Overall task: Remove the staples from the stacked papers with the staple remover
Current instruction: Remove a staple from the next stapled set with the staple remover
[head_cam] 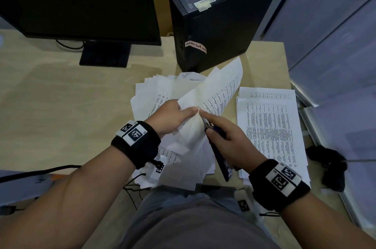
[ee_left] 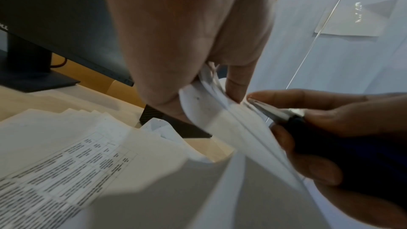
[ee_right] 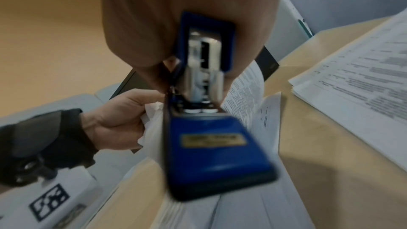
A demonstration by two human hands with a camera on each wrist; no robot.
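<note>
My left hand (head_cam: pixel 179 114) pinches the corner of a stapled set of printed sheets (head_cam: pixel 215 94) and lifts it off the desk; the left wrist view shows the same bundle (ee_left: pixel 204 109) between thumb and fingers. My right hand (head_cam: pixel 225 137) grips a blue staple remover (head_cam: pixel 218 153) with a metal tip (ee_left: pixel 264 109). The tip meets the pinched corner right beside my left thumb. From the right wrist the staple remover (ee_right: pixel 207 137) fills the middle, its tip hidden. I cannot make out the staple itself.
A loose heap of papers (head_cam: pixel 154 94) lies under my hands, and a neater stack (head_cam: pixel 272 130) sits to the right. A monitor (head_cam: pixel 77 0) and a black computer case (head_cam: pixel 215 25) stand behind. A black cloth (head_cam: pixel 329 165) lies at the desk's right edge.
</note>
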